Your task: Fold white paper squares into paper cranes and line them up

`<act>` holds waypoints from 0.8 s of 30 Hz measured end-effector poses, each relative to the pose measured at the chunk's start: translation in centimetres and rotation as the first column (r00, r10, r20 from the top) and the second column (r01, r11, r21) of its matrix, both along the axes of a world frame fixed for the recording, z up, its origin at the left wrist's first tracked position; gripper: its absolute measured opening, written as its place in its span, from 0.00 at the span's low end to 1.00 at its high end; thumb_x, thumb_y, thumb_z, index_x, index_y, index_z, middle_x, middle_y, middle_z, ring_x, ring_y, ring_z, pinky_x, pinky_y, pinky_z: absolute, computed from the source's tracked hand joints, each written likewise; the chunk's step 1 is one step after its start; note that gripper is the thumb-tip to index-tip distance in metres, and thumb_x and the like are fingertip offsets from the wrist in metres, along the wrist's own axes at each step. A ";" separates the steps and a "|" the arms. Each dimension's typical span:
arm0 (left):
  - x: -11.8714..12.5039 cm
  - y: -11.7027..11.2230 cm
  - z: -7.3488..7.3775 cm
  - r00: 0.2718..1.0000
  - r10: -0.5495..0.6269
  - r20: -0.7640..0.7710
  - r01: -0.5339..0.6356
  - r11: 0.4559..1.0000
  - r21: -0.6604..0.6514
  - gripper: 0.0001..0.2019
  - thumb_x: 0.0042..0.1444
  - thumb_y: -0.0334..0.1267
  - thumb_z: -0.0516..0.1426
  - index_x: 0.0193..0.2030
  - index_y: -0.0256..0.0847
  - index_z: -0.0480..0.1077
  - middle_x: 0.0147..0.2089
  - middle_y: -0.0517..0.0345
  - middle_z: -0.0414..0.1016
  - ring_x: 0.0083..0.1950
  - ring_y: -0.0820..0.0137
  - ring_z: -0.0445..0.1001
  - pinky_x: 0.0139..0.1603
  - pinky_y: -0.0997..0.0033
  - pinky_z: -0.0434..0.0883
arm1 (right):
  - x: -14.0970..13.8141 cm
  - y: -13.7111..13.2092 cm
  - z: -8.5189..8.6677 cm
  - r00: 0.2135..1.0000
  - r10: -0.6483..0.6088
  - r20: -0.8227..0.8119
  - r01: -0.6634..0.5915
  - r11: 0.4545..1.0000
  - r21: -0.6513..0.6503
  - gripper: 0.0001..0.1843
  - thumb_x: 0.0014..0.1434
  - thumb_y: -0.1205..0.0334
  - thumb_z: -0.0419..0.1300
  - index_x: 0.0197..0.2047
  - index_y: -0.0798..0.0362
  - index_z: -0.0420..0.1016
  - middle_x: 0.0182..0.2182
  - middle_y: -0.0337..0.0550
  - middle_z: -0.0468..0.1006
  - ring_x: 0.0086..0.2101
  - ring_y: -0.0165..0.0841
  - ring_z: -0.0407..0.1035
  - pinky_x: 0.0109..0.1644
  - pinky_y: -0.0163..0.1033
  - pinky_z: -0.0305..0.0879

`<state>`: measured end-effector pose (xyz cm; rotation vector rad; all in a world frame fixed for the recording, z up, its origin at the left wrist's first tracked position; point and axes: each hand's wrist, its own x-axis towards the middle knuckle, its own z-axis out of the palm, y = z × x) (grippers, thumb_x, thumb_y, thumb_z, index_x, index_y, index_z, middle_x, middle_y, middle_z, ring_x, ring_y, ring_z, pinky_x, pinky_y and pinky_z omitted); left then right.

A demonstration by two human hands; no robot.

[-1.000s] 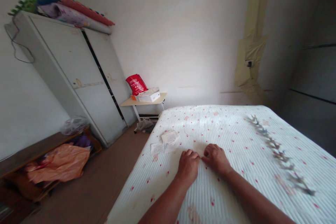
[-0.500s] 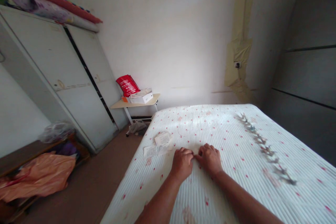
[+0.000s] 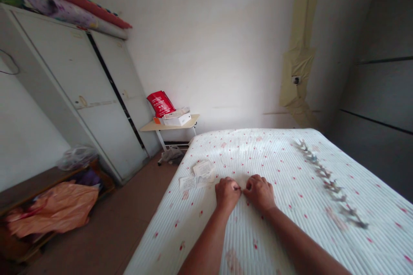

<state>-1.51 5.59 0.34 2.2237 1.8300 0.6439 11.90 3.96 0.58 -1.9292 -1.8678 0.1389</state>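
Observation:
Both hands are close together over the middle of the bed (image 3: 248,146), which has a white ribbed cover with small red spots. My left hand (image 3: 227,195) is curled, thumb and fingertips pinched towards the right hand. My right hand (image 3: 260,193) has bent fingers too, its tips nearly meeting the left ones. Whatever lies between the fingertips is too small and hidden to name. Just left of my left hand lie a few printed paper pieces (image 3: 204,171). To the right, a row of several small folded paper-like figures (image 3: 332,185) runs along the cover, slightly blurred.
A small table (image 3: 148,127) against the wall carries a red bag (image 3: 160,103) and a white box (image 3: 178,119). On the left stand a grey cabinet (image 3: 97,116) with rolled mats (image 3: 80,13) on top and a low wooden bench (image 3: 29,184) with an orange plastic bag (image 3: 54,210).
The view has shifted slightly, so the room appears a little further right. My fingertips have drawn slightly apart, and the left thumb shows more clearly.

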 end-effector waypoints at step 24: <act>0.0 -0.1 -0.1 1.000 0.009 -0.001 -0.009 1.000 -0.016 0.06 0.50 0.34 0.57 0.32 0.47 0.75 0.39 0.65 0.76 0.43 0.73 0.70 0.43 0.74 0.62 | 1.0 -0.1 0.3 0.999 -0.042 0.027 0.043 0.998 -0.044 0.10 0.53 0.68 0.51 0.30 0.55 0.75 0.42 0.48 0.74 0.42 0.37 0.65 0.39 0.38 0.55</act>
